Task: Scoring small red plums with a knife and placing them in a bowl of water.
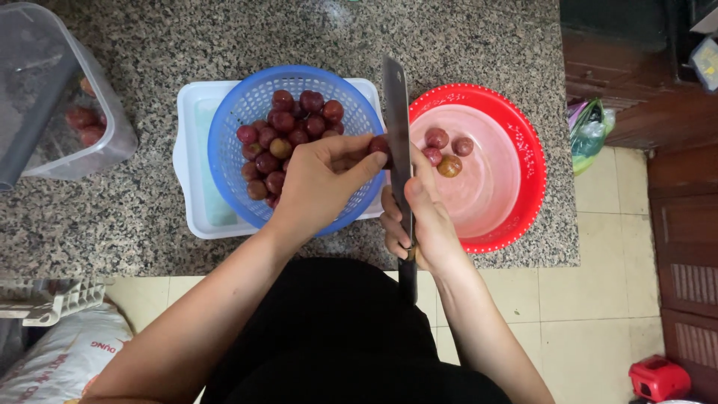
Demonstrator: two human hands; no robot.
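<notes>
Black clothing, bare forearms

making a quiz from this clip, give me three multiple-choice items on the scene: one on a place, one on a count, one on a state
1. Where does the blue basket sit?
A. in a white tray
B. on the floor
C. in the red bowl

2. How many fruits lie in the red bowl?
A. one
B. four
C. nine

3. What does the right hand hold?
A. a spoon
B. nothing
C. a cleaver

Answers: 1 A, the tray's rim shows around the basket. 2 B, four lie together. 3 C, its fingers wrap the handle while the left hand pinches a fruit against the blade.
</notes>
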